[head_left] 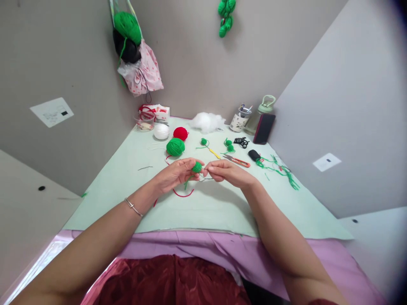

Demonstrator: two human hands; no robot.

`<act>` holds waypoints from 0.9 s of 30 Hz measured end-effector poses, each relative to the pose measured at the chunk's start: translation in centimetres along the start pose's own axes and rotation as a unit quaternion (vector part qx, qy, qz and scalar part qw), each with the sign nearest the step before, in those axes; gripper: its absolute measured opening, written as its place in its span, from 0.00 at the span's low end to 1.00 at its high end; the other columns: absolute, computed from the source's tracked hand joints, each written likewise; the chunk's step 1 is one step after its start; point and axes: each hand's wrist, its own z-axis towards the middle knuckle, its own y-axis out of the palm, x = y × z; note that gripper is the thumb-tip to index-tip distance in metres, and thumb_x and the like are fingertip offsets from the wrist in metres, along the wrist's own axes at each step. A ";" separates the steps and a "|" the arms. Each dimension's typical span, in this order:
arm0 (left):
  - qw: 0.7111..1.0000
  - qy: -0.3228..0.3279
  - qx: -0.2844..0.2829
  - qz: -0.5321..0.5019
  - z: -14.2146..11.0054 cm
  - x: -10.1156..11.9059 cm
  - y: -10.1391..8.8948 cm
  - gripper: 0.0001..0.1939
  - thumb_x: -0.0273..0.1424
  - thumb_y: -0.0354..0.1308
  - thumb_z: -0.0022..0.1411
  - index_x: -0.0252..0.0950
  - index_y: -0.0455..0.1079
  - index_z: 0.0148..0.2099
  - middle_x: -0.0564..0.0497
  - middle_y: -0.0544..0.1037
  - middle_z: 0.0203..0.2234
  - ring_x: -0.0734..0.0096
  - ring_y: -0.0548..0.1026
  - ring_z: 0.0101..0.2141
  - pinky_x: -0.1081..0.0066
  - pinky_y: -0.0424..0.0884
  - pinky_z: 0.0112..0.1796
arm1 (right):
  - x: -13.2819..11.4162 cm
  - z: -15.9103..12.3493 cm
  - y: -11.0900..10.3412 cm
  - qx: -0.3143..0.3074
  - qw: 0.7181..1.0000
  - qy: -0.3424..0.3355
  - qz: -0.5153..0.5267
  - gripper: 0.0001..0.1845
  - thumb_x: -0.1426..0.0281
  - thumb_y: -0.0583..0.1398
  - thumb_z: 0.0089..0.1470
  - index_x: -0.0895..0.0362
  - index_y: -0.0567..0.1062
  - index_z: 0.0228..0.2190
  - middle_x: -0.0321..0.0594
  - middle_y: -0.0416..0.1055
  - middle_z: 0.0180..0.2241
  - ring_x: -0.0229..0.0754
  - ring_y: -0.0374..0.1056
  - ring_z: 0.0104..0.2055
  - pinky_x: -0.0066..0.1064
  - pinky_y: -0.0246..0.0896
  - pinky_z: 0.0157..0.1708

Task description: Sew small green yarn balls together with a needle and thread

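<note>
My left hand is closed in a pinch on a small green crocheted piece, held just above the pale green table mat. My right hand meets it from the right, fingers pinched together at the piece's edge, gripping something thin that I cannot make out. A green strand hangs down from the piece. A curved red yarn scrap lies on the mat under my hands. A bracelet sits on my left wrist.
Behind my hands lie a green yarn ball, a red ball, a white ball, white stuffing, orange-handled snips, a yellow crochet hook, small green pieces, green yarn scraps, a pen cup, a bottle and a phone.
</note>
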 end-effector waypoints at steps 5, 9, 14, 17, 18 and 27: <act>0.997 0.003 -0.071 -0.001 -0.3 0.6 0.4 0.17 0.41 0.65 0.62 0.35 0.79 0.48 0.44 0.81 0.42 0.68 0.78 0.42 0.66 0.73 0.50 | 0.3 0.0 -0.9 0.033 0.998 -0.002 0.054 0.19 0.56 0.63 0.58 0.60 0.75 0.31 0.26 0.48 0.18 0.30 0.40 0.21 0.28 0.34 0.24; 0.997 -0.005 -0.075 0.006 -0.2 0.5 0.0 0.16 0.34 0.66 0.62 0.37 0.78 0.52 0.44 0.81 0.46 0.67 0.78 0.46 0.64 0.70 0.55 | 0.5 0.3 -0.9 0.065 0.994 0.003 0.091 0.18 0.57 0.66 0.55 0.60 0.73 0.29 0.26 0.48 0.18 0.30 0.39 0.21 0.28 0.34 0.24; 0.997 0.032 -0.058 0.028 -0.1 -0.2 -0.5 0.15 0.33 0.68 0.60 0.37 0.79 0.49 0.45 0.81 0.45 0.67 0.78 0.45 0.63 0.70 0.54 | 0.0 0.1 -1.1 0.119 0.986 -0.005 0.113 0.18 0.58 0.67 0.53 0.59 0.71 0.27 0.26 0.47 0.18 0.30 0.38 0.21 0.28 0.33 0.24; 0.997 0.039 -0.041 0.052 -0.1 -0.5 -0.6 0.14 0.33 0.68 0.60 0.37 0.78 0.48 0.45 0.81 0.46 0.67 0.78 0.44 0.62 0.70 0.54 | -0.2 0.0 -1.1 0.132 0.986 -0.010 0.102 0.18 0.57 0.66 0.54 0.59 0.72 0.28 0.25 0.46 0.17 0.30 0.38 0.21 0.27 0.34 0.24; 0.997 0.037 -0.038 0.060 -0.1 -0.5 -0.6 0.15 0.33 0.68 0.60 0.38 0.77 0.49 0.45 0.80 0.47 0.67 0.78 0.44 0.61 0.70 0.55 | -0.2 0.0 -1.1 0.127 0.988 -0.010 0.092 0.18 0.57 0.66 0.55 0.59 0.73 0.29 0.26 0.46 0.18 0.31 0.39 0.21 0.28 0.34 0.24; 0.996 0.057 0.023 0.058 0.0 0.0 0.2 0.17 0.31 0.70 0.56 0.38 0.75 0.48 0.48 0.79 0.45 0.69 0.77 0.43 0.61 0.69 0.54 | 0.0 0.2 -0.9 0.149 0.987 -0.006 0.051 0.19 0.56 0.63 0.58 0.61 0.75 0.32 0.26 0.53 0.16 0.31 0.42 0.20 0.28 0.36 0.24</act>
